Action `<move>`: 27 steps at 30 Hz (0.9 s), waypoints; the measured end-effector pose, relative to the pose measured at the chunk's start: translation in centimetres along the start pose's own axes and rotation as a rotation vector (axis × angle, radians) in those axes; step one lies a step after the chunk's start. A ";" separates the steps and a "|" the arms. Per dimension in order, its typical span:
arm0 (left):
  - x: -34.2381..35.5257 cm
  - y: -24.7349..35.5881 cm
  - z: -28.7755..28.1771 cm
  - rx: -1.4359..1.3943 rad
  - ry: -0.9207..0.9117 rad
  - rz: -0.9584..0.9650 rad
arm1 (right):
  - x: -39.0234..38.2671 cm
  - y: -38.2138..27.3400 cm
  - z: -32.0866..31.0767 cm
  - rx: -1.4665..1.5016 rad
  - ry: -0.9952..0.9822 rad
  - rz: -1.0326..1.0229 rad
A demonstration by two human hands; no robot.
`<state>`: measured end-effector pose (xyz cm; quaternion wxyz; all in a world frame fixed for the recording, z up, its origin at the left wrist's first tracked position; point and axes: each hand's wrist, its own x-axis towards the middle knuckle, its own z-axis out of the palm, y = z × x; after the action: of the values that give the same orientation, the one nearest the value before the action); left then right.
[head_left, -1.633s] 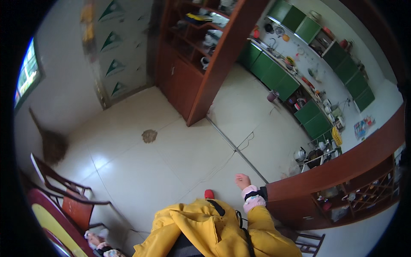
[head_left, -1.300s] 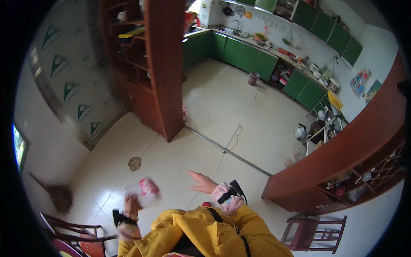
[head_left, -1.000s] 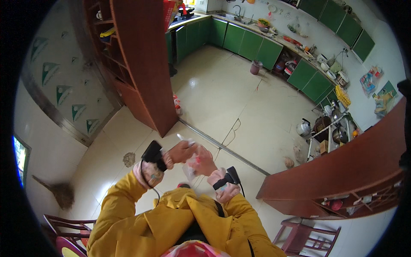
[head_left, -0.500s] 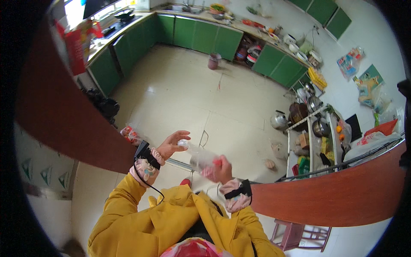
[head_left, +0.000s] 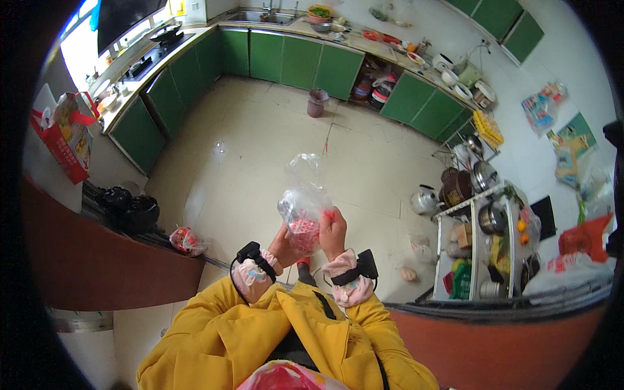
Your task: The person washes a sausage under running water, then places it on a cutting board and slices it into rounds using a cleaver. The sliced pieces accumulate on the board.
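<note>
A: Where is the clear plastic bag (head_left: 304,207)?
B: Between the left hand (head_left: 281,249) and the right hand (head_left: 333,235), in front of the yellow jacket (head_left: 273,322) and above the floor (head_left: 260,130). Its near part shows red and white; the far part is see-through and spreads away from the body.
A: Why hold it so?
B: Probably because limp plastic needs support on both sides — one hand alone might let it fold.
A: And the grip?
B: The right one is clamped on the bag's right edge, fingers together, a red bit showing there. The left hand sits at the near left side, fingers partly behind the plastic — I cannot tell how far they close.
A: And around it?
B: To the right, a white rack (head_left: 473,250) holds pots (head_left: 492,219), presumably for storage, with a kettle (head_left: 424,199) just beside. The far desk (head_left: 374,49) carries a bowl of greens (head_left: 319,12) near the sink (head_left: 260,17).
</note>
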<state>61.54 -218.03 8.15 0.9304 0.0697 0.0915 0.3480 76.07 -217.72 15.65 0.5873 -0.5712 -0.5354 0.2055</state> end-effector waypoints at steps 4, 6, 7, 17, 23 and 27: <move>8.5 5.2 2.3 0.072 0.196 0.187 | 9.4 2.6 0.9 0.003 -0.189 0.058; 11.6 8.3 2.8 0.024 0.133 0.166 | 13.9 3.6 0.7 -0.138 -0.188 -0.067; 13.2 10.1 3.0 0.078 0.067 0.164 | 16.3 4.0 1.0 0.068 -0.188 0.047; 27.1 22.7 2.8 0.063 0.259 0.352 | 31.2 4.0 5.8 -0.250 -0.375 -0.450; 34.7 31.7 -1.4 0.081 0.142 0.454 | 36.2 5.2 12.5 -0.194 -0.480 -0.645; 39.3 39.4 -1.8 0.151 0.079 0.486 | 41.2 6.3 16.9 -0.327 -0.711 -0.445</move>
<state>65.21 -162.47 9.25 0.8073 0.1450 0.1341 0.5561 77.94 -173.30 22.47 0.2989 -0.4212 -0.8392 0.1703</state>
